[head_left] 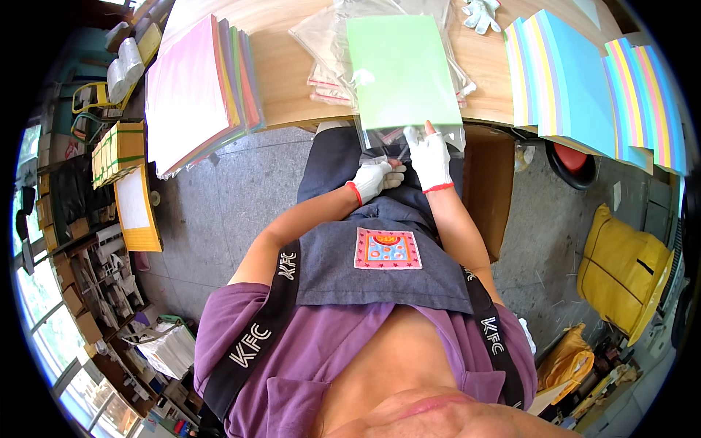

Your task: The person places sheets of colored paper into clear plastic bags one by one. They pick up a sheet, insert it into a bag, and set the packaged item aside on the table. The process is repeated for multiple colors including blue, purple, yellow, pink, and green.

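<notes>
A light green stack of paper [398,73] lies in a clear plastic bag [454,136] at the table's near edge, the bag's near end hanging over it. My left hand [376,181], in a white glove with a red cuff, is closed on the bag's near end, close to my lap. My right hand [431,159] wears a matching glove with one bare fingertip showing. It rests on the bag's near end, its visible fingers stretched toward the green paper's lower edge.
More clear bags [321,36] lie beneath the green paper. A pastel paper pile [186,87] stands left on the wooden table [288,73]; blue-topped multicoloured stacks [577,80] stand right. A spare glove [482,14] lies at the back. Below are a cardboard box [491,190] and a yellow bundle [621,270].
</notes>
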Tool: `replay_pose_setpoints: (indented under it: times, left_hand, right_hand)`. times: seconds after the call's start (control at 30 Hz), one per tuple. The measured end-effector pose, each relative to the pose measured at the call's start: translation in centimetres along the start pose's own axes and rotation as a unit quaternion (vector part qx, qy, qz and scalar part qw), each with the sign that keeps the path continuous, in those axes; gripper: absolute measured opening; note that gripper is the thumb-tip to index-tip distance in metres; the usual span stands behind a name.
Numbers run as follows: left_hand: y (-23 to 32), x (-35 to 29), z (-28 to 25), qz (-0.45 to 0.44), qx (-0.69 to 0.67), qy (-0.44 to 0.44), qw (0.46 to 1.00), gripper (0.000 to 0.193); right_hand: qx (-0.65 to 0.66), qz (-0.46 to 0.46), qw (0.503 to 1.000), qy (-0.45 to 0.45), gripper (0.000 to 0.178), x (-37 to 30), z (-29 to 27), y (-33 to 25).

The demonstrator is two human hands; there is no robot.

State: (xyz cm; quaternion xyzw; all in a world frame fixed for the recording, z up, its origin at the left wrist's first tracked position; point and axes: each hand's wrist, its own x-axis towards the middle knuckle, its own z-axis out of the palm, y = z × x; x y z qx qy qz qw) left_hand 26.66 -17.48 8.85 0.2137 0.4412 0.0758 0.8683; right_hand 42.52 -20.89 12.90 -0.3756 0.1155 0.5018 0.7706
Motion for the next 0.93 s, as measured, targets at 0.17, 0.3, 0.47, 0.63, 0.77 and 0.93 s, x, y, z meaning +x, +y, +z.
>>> replay_pose_setpoints:
  times: [0.17, 0.3, 0.47, 0.63, 0.77, 0.93]
  left_hand:
    - [2.2, -1.2, -1.7, -0.011, -0.006, -0.068, 0.998, 0.031]
    - [6.6, -7.4, -0.2, 0.109, 0.112, 0.072, 0.985, 0.035]
    - [8.9, -7.2, -2.5, 0.207, 0.243, 0.153, 0.935, 0.017]
    - [10.1, -7.6, -4.4, 0.132, 0.255, 0.112, 0.951, 0.02]
    - [10.5, -7.6, -5.7, 0.084, 0.259, 0.076, 0.959, 0.025]
    - [11.5, -5.0, -4.9, 0.093, 0.203, 0.056, 0.973, 0.023]
  right_hand:
    - [-0.047, 0.127, 0.98, -0.145, 0.041, -3.2, 0.0, -0.2]
    - [-0.367, 0.137, 0.885, -0.251, 0.027, -6.3, 3.2, -3.9]
    - [-0.77, -0.355, 0.459, -0.266, 0.032, -1.1, 9.3, -6.3]
    - [-0.811, -0.398, 0.318, -0.286, 0.05, 4.0, 9.2, -6.8]
    - [-0.819, -0.335, 0.346, -0.312, 0.029, -1.3, 9.5, -2.4]
    - [-0.886, -0.262, 0.265, -0.276, 0.029, -2.8, 9.5, 3.9]
